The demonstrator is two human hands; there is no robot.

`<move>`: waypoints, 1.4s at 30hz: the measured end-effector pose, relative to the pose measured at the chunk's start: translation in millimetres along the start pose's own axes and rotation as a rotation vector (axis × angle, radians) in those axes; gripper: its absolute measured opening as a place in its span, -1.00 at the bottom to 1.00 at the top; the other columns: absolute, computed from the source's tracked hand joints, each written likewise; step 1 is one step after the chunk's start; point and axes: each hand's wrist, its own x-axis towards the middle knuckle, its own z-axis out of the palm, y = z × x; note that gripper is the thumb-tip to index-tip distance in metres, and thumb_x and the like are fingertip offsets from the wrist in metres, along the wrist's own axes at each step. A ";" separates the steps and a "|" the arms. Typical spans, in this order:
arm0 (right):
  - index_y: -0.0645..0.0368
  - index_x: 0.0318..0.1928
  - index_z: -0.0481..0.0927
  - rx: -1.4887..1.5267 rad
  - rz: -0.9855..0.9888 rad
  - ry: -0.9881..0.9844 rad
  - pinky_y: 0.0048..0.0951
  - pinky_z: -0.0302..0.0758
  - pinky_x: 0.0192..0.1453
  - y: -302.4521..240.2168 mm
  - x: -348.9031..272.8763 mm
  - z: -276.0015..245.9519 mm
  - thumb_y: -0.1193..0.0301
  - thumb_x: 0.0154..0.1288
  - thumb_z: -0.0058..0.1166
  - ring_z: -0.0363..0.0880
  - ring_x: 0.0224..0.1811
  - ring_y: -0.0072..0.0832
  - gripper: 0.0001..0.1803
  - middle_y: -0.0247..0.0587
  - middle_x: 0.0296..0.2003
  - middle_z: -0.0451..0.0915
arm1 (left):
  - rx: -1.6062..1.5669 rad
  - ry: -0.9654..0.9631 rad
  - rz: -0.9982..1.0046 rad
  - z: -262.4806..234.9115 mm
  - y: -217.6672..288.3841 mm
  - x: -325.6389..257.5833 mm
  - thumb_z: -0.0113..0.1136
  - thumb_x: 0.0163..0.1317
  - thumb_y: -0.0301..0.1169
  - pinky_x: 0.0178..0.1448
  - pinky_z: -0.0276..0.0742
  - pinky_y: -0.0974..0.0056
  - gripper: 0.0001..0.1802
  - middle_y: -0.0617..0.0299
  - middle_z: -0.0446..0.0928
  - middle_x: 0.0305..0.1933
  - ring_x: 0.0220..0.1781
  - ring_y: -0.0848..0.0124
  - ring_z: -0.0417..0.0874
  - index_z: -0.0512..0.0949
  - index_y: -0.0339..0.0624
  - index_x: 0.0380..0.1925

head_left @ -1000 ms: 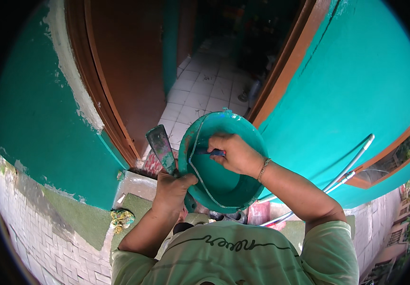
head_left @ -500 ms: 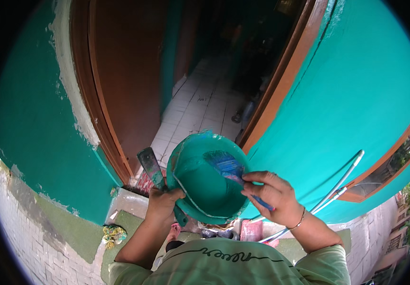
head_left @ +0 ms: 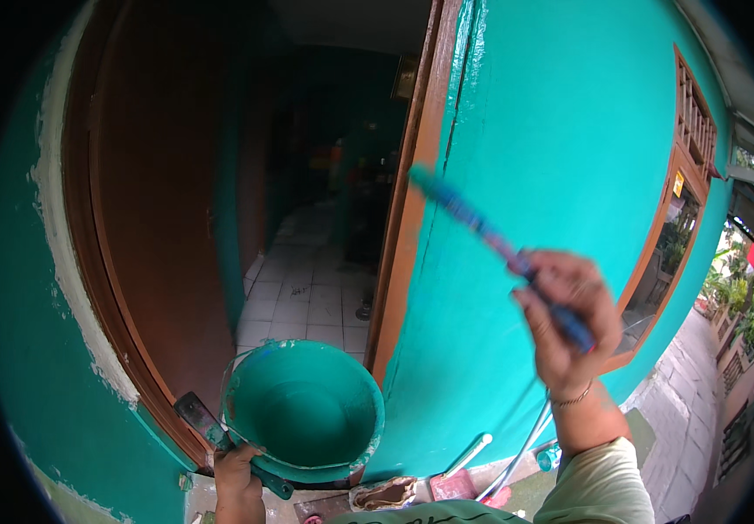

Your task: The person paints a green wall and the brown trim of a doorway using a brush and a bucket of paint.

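A teal-stained bucket (head_left: 368, 375) with teal paint inside hangs at the lower middle. At its left side my left hand (head_left: 237, 482) is closed, gripping the bucket's edge together with a paint-smeared scraper (head_left: 200, 417). The scraper's broad end sticks up to the left, and its other end shows below the rim. My right hand (head_left: 574, 301) is raised before the wall and wraps round the handle of a blue paintbrush (head_left: 480, 227). The brush is blurred, its teal-tipped bristles pointing up and left near the brown door frame (head_left: 394, 262). Whether the bristles touch anything, I cannot tell.
The teal wall (head_left: 560, 157) has a dark vertical crack beside the frame and glossy paint at its top. Left stands a brown door (head_left: 145, 218) by a tiled floor (head_left: 294, 301). A window (head_left: 661, 253) is at right; pale pipes (head_left: 530, 437) lean below.
My right hand has lifted the paintbrush out of the bucket, up and to the right. The view has tilted up, showing more wall; the bucket now appears lower and further left.
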 end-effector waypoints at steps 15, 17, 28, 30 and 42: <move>0.50 -0.15 0.52 0.453 0.224 0.475 -0.30 0.77 -0.05 159.2 199.8 -3.0 0.64 0.23 0.25 0.75 -0.24 -0.13 -0.77 0.10 -0.25 0.66 | 0.073 0.026 0.062 -24.7 17.2 56.1 0.14 -0.17 -0.70 -0.23 0.62 0.18 -0.63 0.14 0.63 -0.32 -0.34 0.24 0.67 0.59 -0.30 -0.24; 0.49 -0.16 0.52 0.480 0.237 0.484 -0.30 0.77 -0.05 167.5 199.3 3.7 0.64 0.23 0.25 0.75 -0.25 -0.15 -0.78 0.10 -0.25 0.66 | 0.090 0.030 0.041 -25.9 21.4 64.6 0.15 -0.19 -0.69 -0.23 0.62 0.19 -0.63 0.14 0.64 -0.32 -0.33 0.24 0.67 0.60 -0.30 -0.26; 0.46 -0.18 0.53 0.329 0.269 0.463 -0.35 0.76 -0.07 192.9 184.1 32.4 0.60 0.25 0.27 0.76 -0.27 -0.22 -0.79 0.06 -0.28 0.68 | 0.148 0.013 0.081 -49.2 11.2 121.7 0.15 -0.21 -0.69 -0.26 0.61 0.19 -0.73 0.14 0.63 -0.39 -0.37 0.24 0.66 0.60 -0.31 -0.39; 0.46 -0.18 0.54 0.286 0.301 0.446 -0.37 0.76 -0.09 194.0 181.4 34.4 0.59 0.25 0.27 0.76 -0.28 -0.24 -0.79 0.06 -0.28 0.68 | 0.133 0.005 0.052 -49.4 11.5 126.8 0.15 -0.20 -0.69 -0.26 0.61 0.19 -0.74 0.14 0.63 -0.39 -0.37 0.24 0.66 0.61 -0.31 -0.40; 0.49 -0.24 0.51 0.293 0.265 0.496 -0.38 0.76 -0.17 174.0 173.6 19.6 0.59 0.21 0.28 0.76 -0.35 -0.25 -0.78 0.07 -0.34 0.68 | 0.129 -0.025 0.055 -44.3 7.0 136.8 0.16 -0.20 -0.68 -0.25 0.62 0.19 -0.72 0.13 0.63 -0.38 -0.37 0.24 0.67 0.60 -0.33 -0.36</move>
